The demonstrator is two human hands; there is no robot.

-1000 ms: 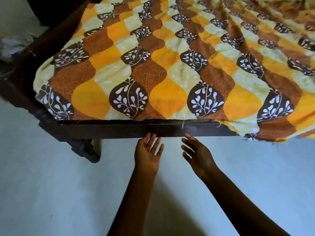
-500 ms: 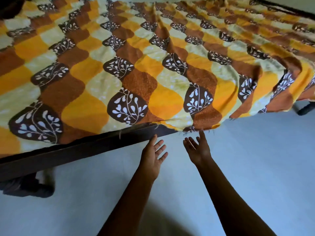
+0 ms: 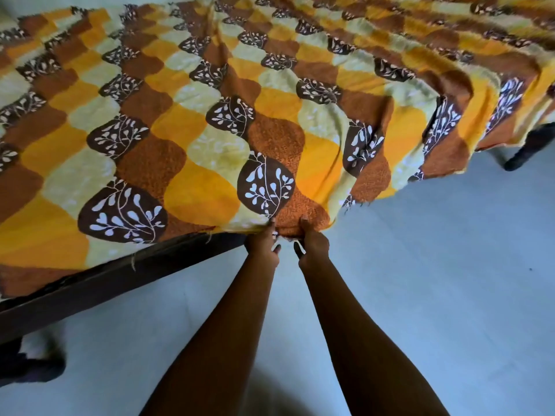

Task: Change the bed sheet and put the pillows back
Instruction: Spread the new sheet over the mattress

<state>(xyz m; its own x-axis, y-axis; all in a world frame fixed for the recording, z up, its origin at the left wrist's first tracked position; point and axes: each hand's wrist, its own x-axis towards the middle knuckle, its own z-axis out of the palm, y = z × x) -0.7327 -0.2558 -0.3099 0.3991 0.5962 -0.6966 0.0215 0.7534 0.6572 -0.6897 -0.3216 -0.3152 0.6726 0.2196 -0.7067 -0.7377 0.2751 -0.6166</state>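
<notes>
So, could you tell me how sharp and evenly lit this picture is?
Head view: soft light, no glare; faint shadow on the floor beneath the arms; the bed sheet smears toward the top right; the bed leg at lower left is blurred; left hand and right hand look sharp.

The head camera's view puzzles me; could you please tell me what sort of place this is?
Most likely a bedroom: a dark wooden bed frame on a plain pale floor carries an orange, brown and cream leaf-patterned sheet. The left hand and right hand grip the sheet's edge.

left hand (image 3: 260, 245) curled, pinching | right hand (image 3: 313, 244) curled, pinching | arms outstretched
</notes>
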